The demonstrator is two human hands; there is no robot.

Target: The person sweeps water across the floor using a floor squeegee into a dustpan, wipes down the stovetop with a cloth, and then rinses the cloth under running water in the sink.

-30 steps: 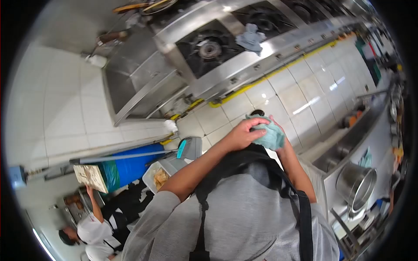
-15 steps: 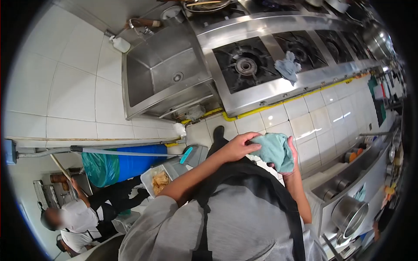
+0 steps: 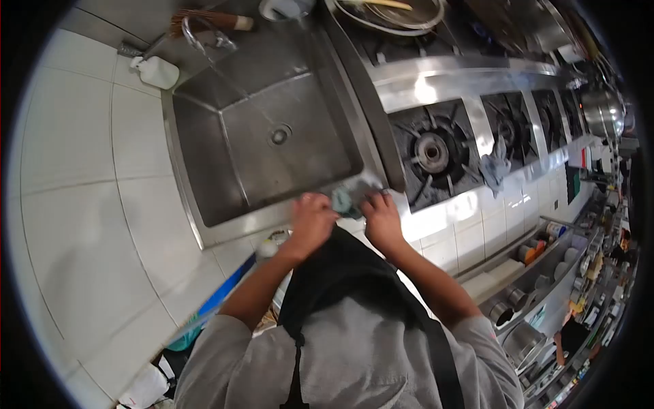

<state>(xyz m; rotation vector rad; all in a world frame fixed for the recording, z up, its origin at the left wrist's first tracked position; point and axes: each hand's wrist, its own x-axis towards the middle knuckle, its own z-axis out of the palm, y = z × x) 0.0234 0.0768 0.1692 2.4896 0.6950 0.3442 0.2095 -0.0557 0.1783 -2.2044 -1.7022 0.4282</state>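
Note:
A green cloth [image 3: 343,202] is bunched between my two hands at the front rim of a steel sink [image 3: 262,225]. My left hand [image 3: 314,217] has its fingers curled on the cloth's left side. On the other side, my right hand [image 3: 380,213] grips the cloth, its fingers partly blurred. Water runs in a thin stream from the faucet [image 3: 204,37] toward the drain [image 3: 279,135].
A white bottle [image 3: 157,71] and a brush [image 3: 211,22] lie behind the sink. To the right, a grey rag [image 3: 496,165] hangs over the stove [image 3: 436,211]. Pots and a counter are at the lower right, with part of another person [image 3: 571,337].
I have moved up to the sink, which now fills more of the view. The cloth, earlier spread over my right hand, is now bunched between both hands.

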